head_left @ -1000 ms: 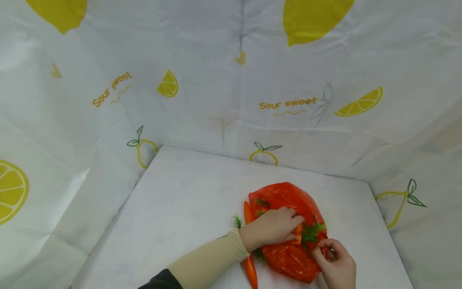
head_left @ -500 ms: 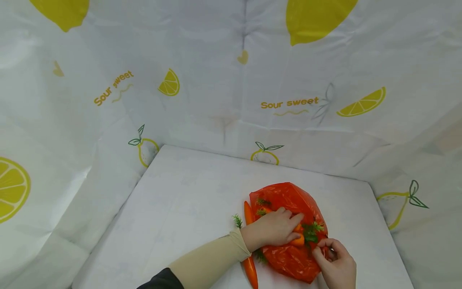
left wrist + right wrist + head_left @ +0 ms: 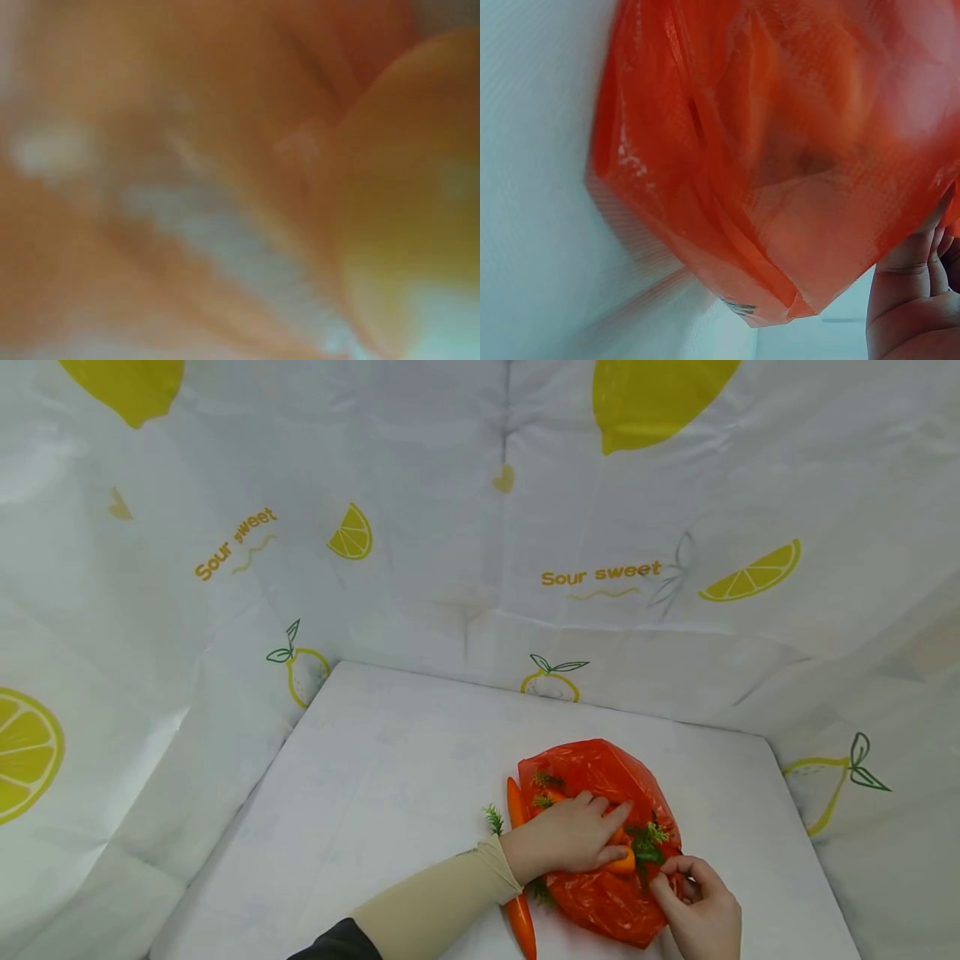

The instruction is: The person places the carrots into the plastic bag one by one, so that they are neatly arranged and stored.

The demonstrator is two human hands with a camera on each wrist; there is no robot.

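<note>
A red plastic bag (image 3: 600, 910) lies on the white table, with orange carrots (image 3: 621, 862) and green tops (image 3: 647, 843) in its opening. My left hand (image 3: 570, 833) reaches over the bag, its fingers bent over the orange carrots. At the bag's right edge my right hand (image 3: 701, 906) pinches the plastic between thumb and fingers. In the right wrist view the bag (image 3: 780, 187) fills much of the picture, with the right hand (image 3: 911, 300) at its edge. The left wrist view is too blurred to tell things apart.
An orange carrot (image 3: 519, 914) with a green top (image 3: 493, 819) lies on the table left of the bag, partly under the left wrist. A white sheet printed with lemons (image 3: 450, 527) stands behind and beside the white table (image 3: 360, 760).
The left hand has shifted very slightly over the carrots, and the orange piece by its thumb and the green top beside it have moved a little. The right hand keeps its hold.
</note>
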